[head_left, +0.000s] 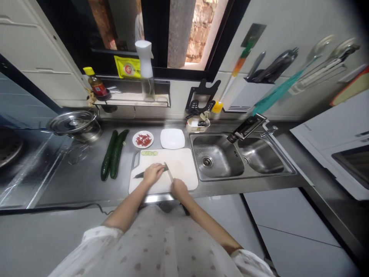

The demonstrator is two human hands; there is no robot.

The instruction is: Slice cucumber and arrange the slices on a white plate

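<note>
A home kitchen: steel sink [219,175], stove pot [73,124].

No text, brand name or number is legible in this view. The yellow packet [127,67] leaning against the window frame carries a round red-and-white emblem with small print around it. The brown bottle [97,85] with the yellow cap, standing at the left end of the wall shelf [131,101], carries a red label with light markings. In both cases the characters are too small and blurred to be read.
</note>
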